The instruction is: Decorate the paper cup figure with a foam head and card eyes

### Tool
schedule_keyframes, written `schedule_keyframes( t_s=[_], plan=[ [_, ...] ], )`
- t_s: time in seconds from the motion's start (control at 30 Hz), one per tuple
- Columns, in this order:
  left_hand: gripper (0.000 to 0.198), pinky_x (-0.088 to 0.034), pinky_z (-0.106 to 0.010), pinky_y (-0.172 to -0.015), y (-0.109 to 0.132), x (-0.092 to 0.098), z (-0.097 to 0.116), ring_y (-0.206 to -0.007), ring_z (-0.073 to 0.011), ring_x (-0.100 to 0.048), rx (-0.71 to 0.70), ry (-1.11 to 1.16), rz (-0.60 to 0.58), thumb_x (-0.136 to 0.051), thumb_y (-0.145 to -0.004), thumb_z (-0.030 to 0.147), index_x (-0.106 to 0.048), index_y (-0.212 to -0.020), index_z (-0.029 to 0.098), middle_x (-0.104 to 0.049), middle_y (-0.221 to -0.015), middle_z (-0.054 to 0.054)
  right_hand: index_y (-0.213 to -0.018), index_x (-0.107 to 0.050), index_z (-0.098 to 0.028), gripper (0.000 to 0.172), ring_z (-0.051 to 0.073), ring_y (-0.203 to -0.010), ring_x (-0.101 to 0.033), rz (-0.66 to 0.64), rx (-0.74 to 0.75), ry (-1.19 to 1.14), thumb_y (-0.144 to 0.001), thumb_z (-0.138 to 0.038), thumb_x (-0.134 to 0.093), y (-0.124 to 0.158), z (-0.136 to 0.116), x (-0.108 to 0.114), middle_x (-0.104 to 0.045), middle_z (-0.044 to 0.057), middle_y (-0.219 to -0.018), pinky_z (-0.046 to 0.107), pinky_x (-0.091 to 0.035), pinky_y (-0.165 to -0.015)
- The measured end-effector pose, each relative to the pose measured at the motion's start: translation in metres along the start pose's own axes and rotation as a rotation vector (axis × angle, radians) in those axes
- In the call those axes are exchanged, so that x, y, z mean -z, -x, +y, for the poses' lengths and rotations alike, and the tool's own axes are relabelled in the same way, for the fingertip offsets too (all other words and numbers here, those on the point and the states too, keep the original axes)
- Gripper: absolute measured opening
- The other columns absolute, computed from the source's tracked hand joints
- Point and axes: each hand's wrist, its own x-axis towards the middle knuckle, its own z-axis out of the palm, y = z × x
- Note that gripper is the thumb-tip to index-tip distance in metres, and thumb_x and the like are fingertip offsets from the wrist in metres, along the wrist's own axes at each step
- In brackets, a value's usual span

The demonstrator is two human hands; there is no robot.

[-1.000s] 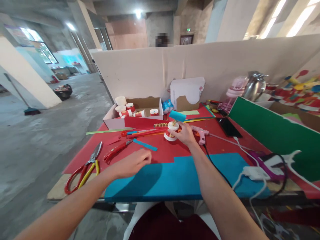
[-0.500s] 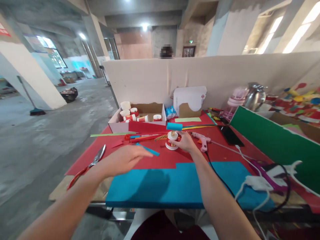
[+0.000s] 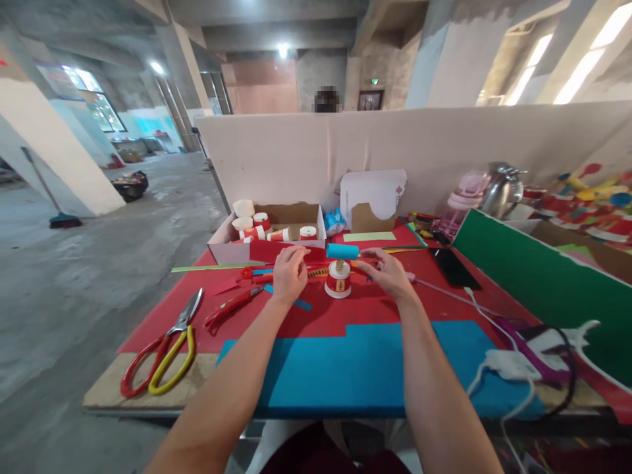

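An upside-down red and white paper cup (image 3: pixel 338 282) stands on the red sheet. A gold coiled spring (image 3: pixel 340 265) rises from its base, with a blue paper tube (image 3: pixel 342 251) lying level on top. To the left of the tube is my left hand (image 3: pixel 290 273), apart from it, fingers bent and loosely spread. My right hand (image 3: pixel 388 271) is at the tube's right end, thumb and fingers apart; whether a fingertip touches it I cannot tell. Behind that hand the pink glue gun is mostly hidden. A blue paper strip (image 3: pixel 302 305) lies beside my left wrist.
Large shears (image 3: pixel 170 349) and a red-handled tool (image 3: pixel 234 308) lie at left. A box (image 3: pixel 232 251) of paper cups stands behind. On the right are a phone (image 3: pixel 450 266), a power strip (image 3: pixel 533 359) with cables, and a green-sided box (image 3: pixel 513 283). Blue sheets (image 3: pixel 330 375) cover the front edge.
My right hand has let go of the cup and risen to the tube's right end. My left hand has moved forward and right, uncovering the shears and the red-handled tool.
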Motion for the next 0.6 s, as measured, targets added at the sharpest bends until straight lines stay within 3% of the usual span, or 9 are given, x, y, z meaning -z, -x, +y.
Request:
schedule_keyframes(
  t_s=[0.17,0.3,0.6],
  plan=[
    [0.021,-0.043,-0.035,-0.09,-0.004,-0.007,0.013,-0.1,-0.0197,-0.051,-0.094,0.179,0.084,-0.042,-0.089,0.023,-0.058,-0.103,0.017,-0.058,-0.101,-0.008,-0.086,-0.064,-0.018,0.032,0.019,-0.078,-0.062,0.061,0.027,-0.192,-0.076,-0.048,-0.059,-0.002,-0.002,-0.009,-0.068,0.005,-0.082,0.031,-0.049,-0.07],
    [0.029,-0.043,-0.036,-0.085,-0.003,-0.015,0.018,-0.095,-0.0211,-0.05,-0.142,0.236,0.063,-0.053,-0.086,0.036,-0.059,-0.108,0.017,-0.057,-0.101,-0.009,-0.078,-0.065,-0.02,0.024,0.018,-0.074,-0.061,0.059,0.075,-0.213,-0.077,-0.043,-0.06,0.0,-0.011,-0.016,-0.067,0.003,-0.077,0.031,-0.048,-0.07],
    [0.024,-0.041,-0.033,-0.074,-0.001,-0.023,0.021,-0.081,-0.0183,-0.047,-0.093,0.306,0.017,-0.045,-0.091,0.029,-0.064,-0.081,0.019,-0.058,-0.082,-0.005,-0.072,-0.067,-0.021,0.019,0.016,-0.071,-0.058,0.209,0.171,-0.159,-0.076,-0.039,-0.062,0.0,-0.022,-0.021,-0.064,0.002,-0.074,0.03,-0.047,-0.07]
  ],
)
